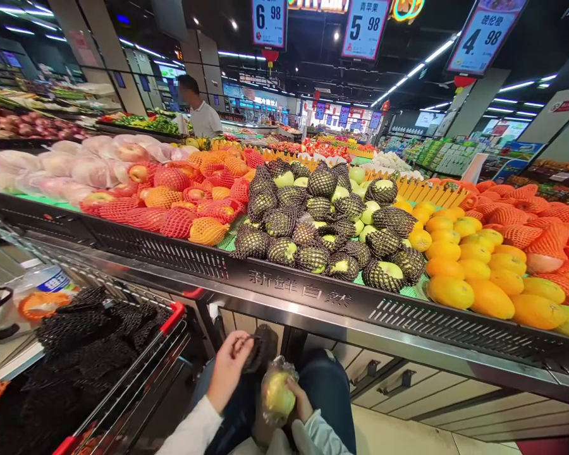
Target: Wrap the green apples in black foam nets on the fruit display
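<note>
Low in front of my lap, my right hand (301, 399) grips a yellow-green apple (279, 393) in crinkled clear plastic wrap. To its left, my left hand (230, 363) pinches the edge of a black foam fruit net (260, 349), which hangs beside the apple and apart from it. Above both hands, on the display stand, lies a heap of green apples (386, 270), many in black foam nets like this one. A shopping cart (173, 316) at the left carries a large pile of loose black foam nets (85, 341).
The stand's black slatted rim (303, 284) runs across just beyond my knees. Apples in red and orange nets (171, 180) lie left of the green ones, oranges (474, 272) to the right. A person in a white shirt (205, 120) stands behind the stand. Price signs (366, 28) hang overhead.
</note>
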Demonstrator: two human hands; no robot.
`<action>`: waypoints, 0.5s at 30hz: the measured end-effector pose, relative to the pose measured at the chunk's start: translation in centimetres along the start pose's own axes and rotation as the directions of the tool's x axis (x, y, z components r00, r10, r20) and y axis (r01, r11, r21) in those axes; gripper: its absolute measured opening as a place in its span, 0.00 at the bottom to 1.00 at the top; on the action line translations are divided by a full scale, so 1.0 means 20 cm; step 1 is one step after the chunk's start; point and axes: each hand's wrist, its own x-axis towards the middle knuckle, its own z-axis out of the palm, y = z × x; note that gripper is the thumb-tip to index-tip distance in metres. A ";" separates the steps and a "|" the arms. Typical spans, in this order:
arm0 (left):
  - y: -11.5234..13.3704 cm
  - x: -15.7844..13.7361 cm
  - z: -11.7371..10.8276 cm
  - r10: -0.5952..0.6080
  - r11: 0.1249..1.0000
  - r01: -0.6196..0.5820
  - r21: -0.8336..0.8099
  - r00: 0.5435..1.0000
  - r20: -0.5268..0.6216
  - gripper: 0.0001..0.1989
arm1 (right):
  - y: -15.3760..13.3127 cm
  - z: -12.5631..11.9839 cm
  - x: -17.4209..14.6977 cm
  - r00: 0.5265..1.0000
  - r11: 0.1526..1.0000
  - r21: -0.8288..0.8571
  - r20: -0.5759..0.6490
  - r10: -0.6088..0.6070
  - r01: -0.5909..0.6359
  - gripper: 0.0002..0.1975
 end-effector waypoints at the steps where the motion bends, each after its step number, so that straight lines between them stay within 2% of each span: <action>1: -0.01 -0.04 0.06 0.124 0.989 -0.129 0.070 0.990 0.068 0.09 | 0.01 0.00 0.00 1.000 1.000 -0.018 0.004 -0.016 0.016 0.25; 2: -0.02 -0.07 0.10 0.242 0.952 -0.266 0.149 0.957 0.161 0.06 | 0.01 0.00 -0.01 0.999 0.999 -0.036 0.016 -0.032 0.032 0.23; 3: -0.03 -0.10 0.14 0.333 0.891 -0.397 0.221 0.901 0.277 0.06 | 0.02 0.01 -0.02 0.998 0.997 -0.057 0.031 -0.047 0.049 0.21; 4: -0.05 -0.11 0.17 0.374 0.811 -0.511 0.285 0.827 0.419 0.08 | 0.03 0.01 -0.03 0.997 0.995 -0.077 0.050 -0.059 0.063 0.20; 5: -0.06 -0.12 0.19 0.354 0.727 -0.600 0.336 0.745 0.565 0.10 | 0.03 0.02 -0.03 0.996 0.993 -0.097 0.068 -0.064 0.070 0.20; 7: -0.09 -0.12 0.22 0.172 0.594 -0.694 0.407 0.604 0.778 0.14 | 0.03 0.02 -0.05 0.994 0.987 -0.147 0.095 -0.051 0.065 0.18; 8: -0.11 -0.12 0.23 0.067 0.555 -0.708 0.437 0.562 0.825 0.15 | 0.02 0.03 -0.05 0.994 0.983 -0.175 0.106 -0.041 0.059 0.18; 9: -0.13 -0.12 0.24 -0.015 0.533 -0.707 0.465 0.541 0.841 0.16 | 0.02 0.03 -0.06 0.993 0.978 -0.201 0.116 -0.033 0.056 0.17; 11: -0.16 -0.12 0.24 -0.099 0.518 -0.685 0.512 0.547 0.831 0.16 | 0.00 0.04 -0.06 0.989 0.968 -0.243 0.144 -0.022 0.057 0.16; 12: -0.18 -0.12 0.24 -0.111 0.515 -0.664 0.542 0.576 0.810 0.15 | -0.01 0.05 -0.06 0.987 0.966 -0.252 0.158 -0.022 0.062 0.16; 15: -0.21 -0.10 0.21 -0.133 0.489 -0.549 0.678 0.721 0.680 0.16 | -0.04 0.05 -0.07 0.978 0.966 -0.252 0.207 -0.014 0.067 0.23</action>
